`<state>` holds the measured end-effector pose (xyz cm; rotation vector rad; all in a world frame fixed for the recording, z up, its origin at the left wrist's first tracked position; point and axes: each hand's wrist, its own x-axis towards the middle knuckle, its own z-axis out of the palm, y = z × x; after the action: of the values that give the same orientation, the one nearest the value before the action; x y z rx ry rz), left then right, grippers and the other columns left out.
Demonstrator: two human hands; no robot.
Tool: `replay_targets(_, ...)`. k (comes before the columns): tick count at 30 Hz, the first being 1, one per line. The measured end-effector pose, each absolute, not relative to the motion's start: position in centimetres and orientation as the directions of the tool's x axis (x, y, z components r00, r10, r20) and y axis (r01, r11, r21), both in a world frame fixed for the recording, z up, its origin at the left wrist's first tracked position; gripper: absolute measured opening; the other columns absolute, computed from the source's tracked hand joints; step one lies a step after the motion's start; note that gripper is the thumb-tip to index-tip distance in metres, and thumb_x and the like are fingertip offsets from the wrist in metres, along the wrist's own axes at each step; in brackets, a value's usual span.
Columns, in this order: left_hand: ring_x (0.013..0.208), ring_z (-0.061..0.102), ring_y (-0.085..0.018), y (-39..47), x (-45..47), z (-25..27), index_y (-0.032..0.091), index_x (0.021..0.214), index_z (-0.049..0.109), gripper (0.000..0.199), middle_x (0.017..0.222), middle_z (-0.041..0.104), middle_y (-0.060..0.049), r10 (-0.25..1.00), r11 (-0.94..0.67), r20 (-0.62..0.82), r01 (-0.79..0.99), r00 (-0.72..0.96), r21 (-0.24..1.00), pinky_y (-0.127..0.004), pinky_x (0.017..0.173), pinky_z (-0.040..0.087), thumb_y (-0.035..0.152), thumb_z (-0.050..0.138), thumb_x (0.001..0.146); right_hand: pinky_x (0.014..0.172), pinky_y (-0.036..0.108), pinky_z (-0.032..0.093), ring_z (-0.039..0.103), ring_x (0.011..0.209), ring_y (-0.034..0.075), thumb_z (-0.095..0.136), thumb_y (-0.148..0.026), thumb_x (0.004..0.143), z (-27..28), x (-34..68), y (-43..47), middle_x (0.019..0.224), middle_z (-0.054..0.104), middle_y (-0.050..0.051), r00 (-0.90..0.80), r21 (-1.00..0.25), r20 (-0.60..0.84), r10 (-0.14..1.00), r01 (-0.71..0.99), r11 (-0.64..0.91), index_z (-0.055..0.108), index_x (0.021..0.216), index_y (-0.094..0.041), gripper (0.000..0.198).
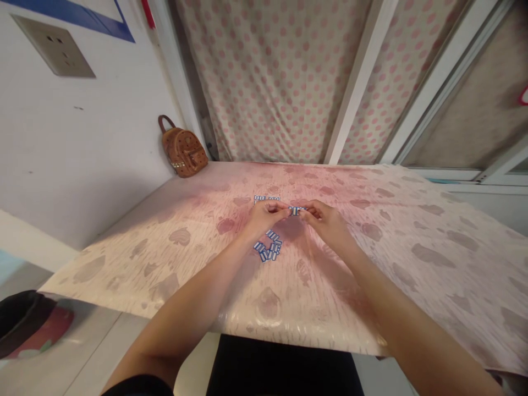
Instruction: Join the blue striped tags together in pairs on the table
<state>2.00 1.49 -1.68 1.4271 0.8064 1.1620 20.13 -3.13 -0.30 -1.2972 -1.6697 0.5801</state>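
Over the middle of the table, my left hand (266,215) and my right hand (325,220) pinch a small blue-and-white strip (294,210) between their fingertips, one at each end. A pale yellowish patch shows at the strip's middle. Just below my left hand lies a loose pile of small blue-edged white rectangular pieces (270,250), some overlapping at odd angles. Behind my left hand more of these pieces stand in a neat row (267,198), partly covered by the fingers. What exactly the pieces are is too small to tell.
A patterned pinkish cloth covers the table (173,236). At its far left corner a small brown backpack (185,151) leans against the wall. Polka-dot curtains (272,82) hang behind the far edge. A dark and red bin (35,324) stands on the floor at left.
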Motion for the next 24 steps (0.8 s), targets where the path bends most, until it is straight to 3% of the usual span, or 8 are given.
replay_targets(4, 0.059, 0.059, -0.010, 1.5, 2.0, -1.7, 0.015, 0.075, 0.071, 0.021, 0.067, 0.068, -0.002, 0.923, -0.208, 0.227, -0.094, 0.311, 0.974, -0.022, 0.059, 0.046, 0.033, 0.080, 0.068, 0.062, 0.029, 0.043, 0.056, 0.063, 0.015, 0.058, -0.038, 0.082, -0.9, 20.5, -2.4, 0.067, 0.063, 0.001, -0.052, -0.873, 0.313, 0.948, 0.377, 0.309, 0.061, 0.076, -0.018, 0.021)
replay_targets(12, 0.061, 0.059, -0.011, 1.9, 0.3, -0.7, 0.013, 0.068, 0.067, 0.014, 0.064, 0.065, -0.002, 0.942, -0.156, 0.126, 0.073, 0.311, 0.985, -0.021, 0.061, 0.047, 0.025, 0.074, 0.067, 0.059, 0.026, 0.041, 0.056, 0.060, 0.014, 0.060, -0.038, 0.076, -3.2, 20.3, -1.2, 0.064, 0.063, 0.001, -0.071, -0.903, 0.249, 0.966, 0.342, 0.258, 0.061, 0.072, -0.018, 0.020)
replay_targets(18, 0.069, 0.058, -0.013, 3.4, -5.6, 1.5, 0.015, 0.078, 0.073, 0.018, 0.072, 0.069, -0.002, 0.993, -0.074, 0.102, 0.361, -0.057, 0.930, -0.020, 0.060, 0.043, 0.030, 0.069, 0.069, 0.064, 0.026, 0.043, 0.062, 0.069, 0.016, 0.055, -0.026, 0.081, -3.7, 21.5, -0.4, 0.075, 0.068, 0.004, 0.087, -0.836, 0.305, 0.948, 0.501, 0.223, 0.065, 0.084, -0.020, 0.012)
replay_targets(24, 0.068, 0.058, -0.013, 5.0, -4.6, 0.2, 0.016, 0.075, 0.077, 0.015, 0.071, 0.070, -0.001, 1.000, -0.021, 0.012, 0.525, 0.020, 0.851, -0.021, 0.059, 0.039, 0.027, 0.072, 0.068, 0.065, 0.025, 0.041, 0.064, 0.074, 0.016, 0.055, -0.020, 0.084, -2.2, 21.3, -1.0, 0.080, 0.070, 0.004, 0.113, -0.784, 0.308, 0.945, 0.593, 0.184, 0.065, 0.084, -0.019, 0.010)
